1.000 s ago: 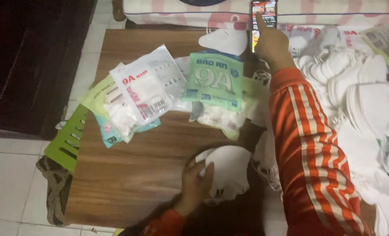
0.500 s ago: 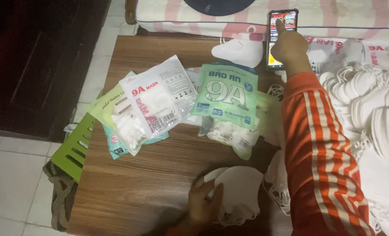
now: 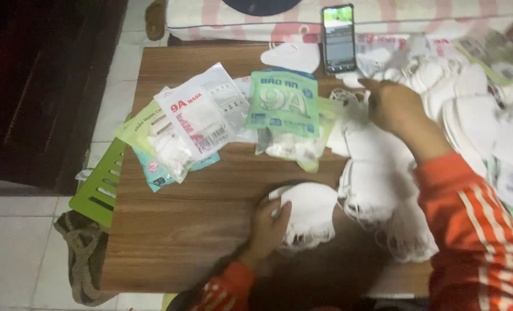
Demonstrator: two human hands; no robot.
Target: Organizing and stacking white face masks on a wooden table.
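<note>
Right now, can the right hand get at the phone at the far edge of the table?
Probably yes. The right hand hovers over the white masks, just short of the phone, and nothing stands between them. The left hand is busy on a mask stack.

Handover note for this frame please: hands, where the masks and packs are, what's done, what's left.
Left hand: resting on a small stack of white masks near the front of the wooden table, fingers curled on its edge.
Right hand: over the loose white masks at the right of the table, fingers touching them; no clear grip.
Sealed mask packs lie fanned across the middle; a green pack sits on top.
A phone stands at the far edge, screen lit.
Done: one stack gathered under the left hand.
Left: many masks lie loose, piled at the right.
</note>
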